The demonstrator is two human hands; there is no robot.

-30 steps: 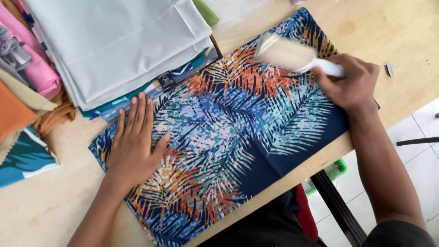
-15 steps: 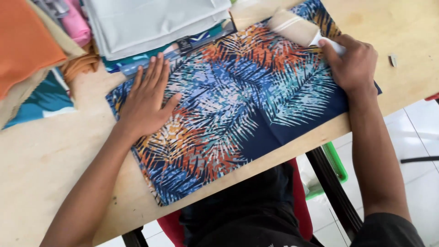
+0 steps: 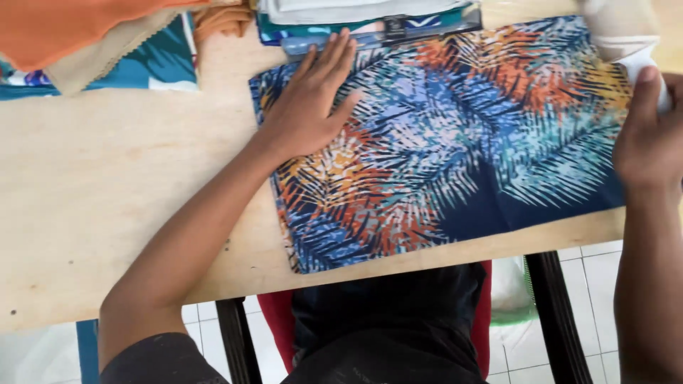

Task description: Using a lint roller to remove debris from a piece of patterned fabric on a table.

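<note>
A piece of dark blue fabric point(image 3: 455, 163) printed with orange, teal and pale palm leaves lies flat on the pale wooden table point(image 3: 107, 199). My left hand point(image 3: 309, 107) presses flat on the fabric's upper left part, fingers spread. At the right edge of the view, my right hand point(image 3: 651, 131) grips the white handle of a lint roller point(image 3: 622, 32), whose pale roll rests on the fabric's upper right corner. The roller is partly cut off by the frame's top.
Folded cloths point(image 3: 363, 14) lie stacked along the table's far edge. Orange point(image 3: 78, 28), beige and teal fabric pieces lie at the upper left. Below the table's near edge are my lap, dark chair legs point(image 3: 238, 341) and a white tiled floor.
The view has swung so the table and fabric sit higher and more to the right. My left hand stays flat on the fabric. My right hand keeps the roller at the upper right corner.
</note>
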